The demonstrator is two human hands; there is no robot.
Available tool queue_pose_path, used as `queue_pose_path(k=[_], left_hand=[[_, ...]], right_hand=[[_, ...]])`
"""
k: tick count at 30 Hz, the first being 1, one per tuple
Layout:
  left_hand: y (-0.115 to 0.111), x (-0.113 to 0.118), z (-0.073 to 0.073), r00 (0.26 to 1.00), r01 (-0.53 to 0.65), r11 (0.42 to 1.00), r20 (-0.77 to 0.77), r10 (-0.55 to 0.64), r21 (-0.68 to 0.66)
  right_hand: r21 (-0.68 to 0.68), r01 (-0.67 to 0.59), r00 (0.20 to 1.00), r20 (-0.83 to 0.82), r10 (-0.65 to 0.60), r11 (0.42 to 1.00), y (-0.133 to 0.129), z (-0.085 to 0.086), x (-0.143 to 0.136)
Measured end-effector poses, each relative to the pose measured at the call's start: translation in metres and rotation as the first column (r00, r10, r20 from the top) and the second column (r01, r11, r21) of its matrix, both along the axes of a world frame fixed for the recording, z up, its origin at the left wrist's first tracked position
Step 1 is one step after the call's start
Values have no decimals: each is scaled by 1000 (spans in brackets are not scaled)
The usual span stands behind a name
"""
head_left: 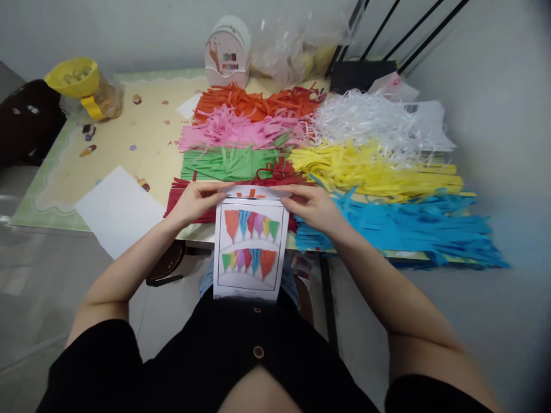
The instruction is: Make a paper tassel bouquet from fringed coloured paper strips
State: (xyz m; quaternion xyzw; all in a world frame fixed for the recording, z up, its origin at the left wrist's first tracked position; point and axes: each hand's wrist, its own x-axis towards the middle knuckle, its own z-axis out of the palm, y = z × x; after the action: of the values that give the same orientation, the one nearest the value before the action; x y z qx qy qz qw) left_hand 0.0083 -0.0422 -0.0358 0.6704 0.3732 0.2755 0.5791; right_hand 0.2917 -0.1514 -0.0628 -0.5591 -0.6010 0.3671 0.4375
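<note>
Between my two hands hangs a white printed card [251,246] with pictures of colourful tassel bunting; its lower end rests against my black shirt. My left hand [202,201] pinches the card's top left corner, thumb below and fingers above. At the top right corner my right hand [312,205] has the same closed pinch. The top strip bends away from me and shows an orange mark. Just behind the card lie dark red paper fringes [183,198], partly hidden by my hands. Blue fringes [404,223] spread out beside my right hand.
Green fringe [228,163], pink fringe [241,127], orange fringe [258,104], yellow fringe [379,172] and white shredded strands [365,123] cover the table's right half. A white sheet [119,211] overhangs the front edge. A yellow-topped jar [73,77] and a pale bin [227,51] stand behind.
</note>
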Motion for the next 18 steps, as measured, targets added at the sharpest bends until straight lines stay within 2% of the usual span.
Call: queue_pose_path(k=[5,10,14,16,18], left_hand=[[15,6,2,973,189,980,-124,-194,-55],[31,19,14,900,347,936,-303,-313,65],[37,31,22,810,486,852,-466,-355,196],[36,36,21,764,557,797,-521,-381,234],[30,38,18,732,581,762,-592,-337,285]], right_hand=[[-45,-123,986,112,127,991,9,8,4],[-66,-170,950,254,182,983,15,10,6],[-62,-201,940,269,210,978,16,12,6],[-59,-214,939,262,222,975,15,12,6],[-52,-227,937,259,233,972,15,10,7]])
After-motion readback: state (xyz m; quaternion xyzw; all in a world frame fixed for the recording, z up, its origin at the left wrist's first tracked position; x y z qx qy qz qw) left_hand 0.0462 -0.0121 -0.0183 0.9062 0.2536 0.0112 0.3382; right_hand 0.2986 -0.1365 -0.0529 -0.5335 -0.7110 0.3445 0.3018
